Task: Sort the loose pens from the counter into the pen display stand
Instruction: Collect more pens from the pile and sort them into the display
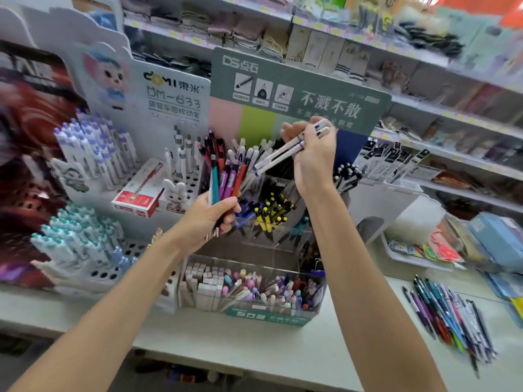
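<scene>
My left hand (210,219) grips a bunch of coloured pens (226,179), teal, purple, pink and orange, tips down, in front of the clear tiered pen display stand (271,222). My right hand (312,154) is raised above the stand's upper compartments and holds two white pens (285,151) with blue ends, slanted down to the left. A heap of loose pens (450,315) lies on the white counter (283,349) at the right. The stand's compartments hold white, black, yellow and blue pens; its lowest bin (254,287) holds pastel pens and erasers.
White peg-hole racks (93,250) with blue and teal pens stand at the left, with a red and white box (140,190) on one. A green sign board (297,89) rises behind the stand. Shelves of goods fill the back; trays and blue packets (498,241) sit at the right.
</scene>
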Tool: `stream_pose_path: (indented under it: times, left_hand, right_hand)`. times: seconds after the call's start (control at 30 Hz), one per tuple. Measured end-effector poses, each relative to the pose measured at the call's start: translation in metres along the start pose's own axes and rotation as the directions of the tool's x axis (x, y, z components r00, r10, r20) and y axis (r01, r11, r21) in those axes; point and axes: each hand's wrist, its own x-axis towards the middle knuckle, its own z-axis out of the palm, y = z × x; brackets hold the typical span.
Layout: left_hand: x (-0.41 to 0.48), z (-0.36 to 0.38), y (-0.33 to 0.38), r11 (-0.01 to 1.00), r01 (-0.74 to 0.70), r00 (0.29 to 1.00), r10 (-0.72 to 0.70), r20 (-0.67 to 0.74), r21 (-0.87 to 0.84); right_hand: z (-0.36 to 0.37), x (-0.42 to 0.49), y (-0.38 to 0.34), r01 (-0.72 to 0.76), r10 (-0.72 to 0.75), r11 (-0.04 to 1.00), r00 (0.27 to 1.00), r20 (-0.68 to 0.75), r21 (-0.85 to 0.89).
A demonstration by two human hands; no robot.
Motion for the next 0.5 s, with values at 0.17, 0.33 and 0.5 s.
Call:
stream_pose_path:
  times: [0.17,0.33,0.5]
  left_hand:
    - [0.006,-0.027,0.016,0.999,0.004,0.999,-0.002,0.050,-0.046]
    - [0.011,-0.032,0.027,0.997,0.019,0.998,-0.014,0.063,-0.075]
    - [0.012,-0.034,0.032,0.999,0.036,0.993,-0.033,0.111,-0.028]
  right_hand:
    - [0.034,0.029,0.006,0.094,-0.097,0.982,0.995,-0.007,-0.166]
    - [0.035,0.028,0.032,0.128,-0.083,0.853,0.990,0.110,-0.505]
    - [0.029,0.025,0.048,0.345,-0.138,0.626,0.932,0.336,-0.699]
